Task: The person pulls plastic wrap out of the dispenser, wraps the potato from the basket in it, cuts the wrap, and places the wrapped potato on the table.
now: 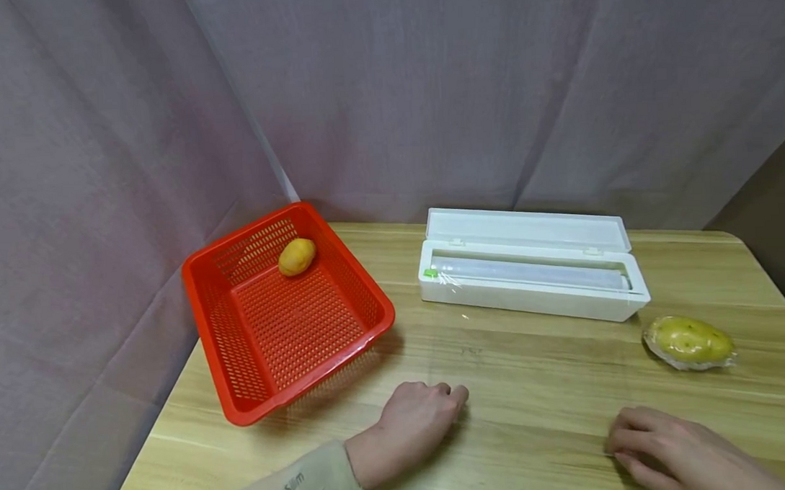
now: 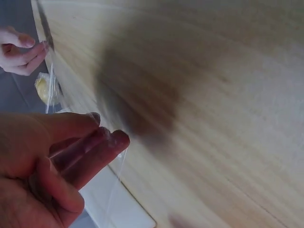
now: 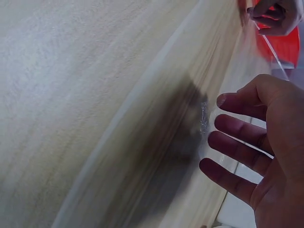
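L hand (image 1: 412, 424): film (image 3: 204, 117) pinched | R hand (image 1: 675, 448): at film, grip can't be told | done: 1 yellow item (image 1: 691, 341) wrapped, near box (image 1: 531, 301) | rem. (prob.): bare item (image 1: 298, 257), in basket (image 1: 210, 338), to be wrapped

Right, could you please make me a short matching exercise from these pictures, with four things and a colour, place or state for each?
1. Basket
2. Box
3. Wrapped oval item
4. Clear film

A. White, its lid open
B. See-through, at the fingers of the left hand
C. Red, holding one unevenly round yellow item
D. Yellow, on the tabletop beyond the right hand

Pairs: 1-C, 2-A, 3-D, 4-B
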Motion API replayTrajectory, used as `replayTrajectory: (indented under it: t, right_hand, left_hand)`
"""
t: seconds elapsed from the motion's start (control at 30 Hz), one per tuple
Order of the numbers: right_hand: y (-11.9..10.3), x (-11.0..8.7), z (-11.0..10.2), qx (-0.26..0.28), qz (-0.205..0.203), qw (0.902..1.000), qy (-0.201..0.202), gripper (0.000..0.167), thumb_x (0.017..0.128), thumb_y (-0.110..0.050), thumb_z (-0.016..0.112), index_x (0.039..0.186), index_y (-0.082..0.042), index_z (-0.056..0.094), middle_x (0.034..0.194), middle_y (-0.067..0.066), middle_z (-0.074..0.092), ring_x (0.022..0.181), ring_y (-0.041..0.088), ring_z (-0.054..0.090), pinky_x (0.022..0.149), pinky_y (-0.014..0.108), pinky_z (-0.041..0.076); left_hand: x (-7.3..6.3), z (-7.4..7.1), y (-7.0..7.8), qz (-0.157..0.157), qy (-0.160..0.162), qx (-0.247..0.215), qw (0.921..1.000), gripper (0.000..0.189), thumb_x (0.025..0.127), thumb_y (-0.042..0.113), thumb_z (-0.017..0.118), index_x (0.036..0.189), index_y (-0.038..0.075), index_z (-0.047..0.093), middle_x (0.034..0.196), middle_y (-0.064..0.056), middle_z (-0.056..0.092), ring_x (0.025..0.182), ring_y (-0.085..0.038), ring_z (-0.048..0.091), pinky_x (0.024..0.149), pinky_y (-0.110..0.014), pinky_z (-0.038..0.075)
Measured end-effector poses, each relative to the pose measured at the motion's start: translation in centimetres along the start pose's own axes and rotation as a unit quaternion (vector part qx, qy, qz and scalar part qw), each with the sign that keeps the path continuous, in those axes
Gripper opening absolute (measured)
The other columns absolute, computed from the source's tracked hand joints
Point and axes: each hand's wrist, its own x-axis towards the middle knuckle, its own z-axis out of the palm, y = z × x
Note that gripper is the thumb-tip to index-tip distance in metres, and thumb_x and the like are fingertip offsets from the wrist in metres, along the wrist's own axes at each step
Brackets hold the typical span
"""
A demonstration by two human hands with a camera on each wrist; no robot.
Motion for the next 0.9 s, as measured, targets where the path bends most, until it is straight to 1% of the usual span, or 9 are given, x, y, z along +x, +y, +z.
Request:
replayTrajectory:
  t: [0.17,0.23,0.4,0.5,0.57,0.67,0.77,0.83,0.9]
  right_hand:
    - [0.1,-0.1,0.3,-0.003,0.003,1.0,0.002,0.023,0.089,-0.019,0.087,0.103,-0.033,0.075,0.106,-0.024,0.052,0.087,-0.011,0.043,0.058,0.023,0.045]
    - [0.1,-0.2,0.4,-0.004,0.014,0.9999,0.004,0.022,0.09,-0.021,0.087,0.105,-0.032,0.076,0.107,-0.025,0.056,0.088,-0.01,0.048,0.06,0.024,0.048]
    - [0.0,-0.5,0.5,-0.011,0.074,0.9971,-0.012,0.02,0.093,-0.029,0.084,0.112,-0.029,0.078,0.11,-0.02,0.072,0.097,-0.003,0.065,0.07,0.029,0.058]
    - [-0.1,-0.5,0.5,-0.009,0.106,0.994,-0.028,0.018,0.096,-0.033,0.081,0.114,-0.03,0.077,0.111,-0.017,0.074,0.099,-0.002,0.067,0.073,0.031,0.059]
    - [-0.1,-0.4,0.4,-0.002,0.101,0.9946,-0.023,0.015,0.096,-0.033,0.081,0.111,-0.033,0.076,0.108,-0.023,0.069,0.095,-0.007,0.062,0.069,0.028,0.056]
    - [-0.2,-0.3,0.6,-0.027,0.04,0.9982,0.037,0.027,0.087,-0.025,0.089,0.104,-0.039,0.074,0.106,-0.029,0.057,0.089,-0.011,0.051,0.063,0.021,0.048]
    - [-0.2,-0.1,0.6,-0.062,0.001,0.9945,0.084,0.036,0.079,-0.023,0.095,0.102,-0.042,0.073,0.108,-0.025,0.054,0.09,-0.008,0.048,0.063,0.02,0.045]
    - [-0.2,-0.1,0.6,-0.072,-0.001,0.9935,0.088,0.037,0.078,-0.024,0.096,0.102,-0.042,0.074,0.111,-0.024,0.057,0.094,-0.006,0.053,0.066,0.021,0.049]
    - [-0.2,0.0,0.5,-0.063,0.008,0.9954,0.072,0.033,0.081,-0.025,0.094,0.104,-0.04,0.074,0.111,-0.024,0.061,0.095,-0.004,0.058,0.067,0.025,0.053]
  left_hand:
    - [-0.2,0.6,0.3,0.015,0.016,0.042,0.9989,0.015,0.088,0.019,0.077,0.089,0.024,0.063,0.074,0.01,0.064,0.057,-0.005,0.06,0.043,-0.025,0.043]
    - [-0.3,0.7,0.3,0.017,0.022,0.043,0.9987,0.013,0.089,0.02,0.076,0.089,0.023,0.064,0.074,0.009,0.064,0.058,-0.006,0.06,0.043,-0.024,0.044]
    - [-0.5,1.0,0.0,0.025,0.036,0.006,0.999,0.006,0.094,0.022,0.075,0.093,0.024,0.07,0.084,0.009,0.063,0.07,-0.006,0.06,0.047,-0.022,0.045]
    - [-0.6,1.1,-0.2,0.029,0.042,-0.02,0.9985,0.007,0.094,0.02,0.076,0.094,0.024,0.071,0.089,0.008,0.061,0.077,-0.008,0.06,0.048,-0.021,0.044]
    - [-0.7,1.2,-0.4,0.03,0.045,-0.021,0.9983,0.009,0.093,0.017,0.076,0.093,0.023,0.07,0.089,0.007,0.06,0.079,-0.009,0.059,0.048,-0.022,0.044]
    - [-0.7,1.2,-0.6,0.03,0.046,-0.016,0.9984,0.01,0.092,0.016,0.077,0.093,0.023,0.07,0.089,0.006,0.059,0.081,-0.01,0.058,0.047,-0.022,0.043]
    - [-0.7,1.1,-0.9,0.03,0.043,-0.012,0.9986,0.01,0.092,0.016,0.077,0.092,0.024,0.071,0.089,0.006,0.059,0.081,-0.011,0.058,0.046,-0.023,0.043]
    - [-0.6,1.0,-1.0,0.028,0.04,-0.019,0.9986,0.008,0.094,0.02,0.076,0.089,0.024,0.072,0.088,0.007,0.06,0.08,-0.011,0.058,0.046,-0.023,0.043]
    - [-0.6,0.9,-1.1,0.024,0.033,-0.033,0.9986,0.01,0.094,0.024,0.076,0.087,0.025,0.07,0.086,0.007,0.06,0.078,-0.011,0.059,0.046,-0.024,0.042]
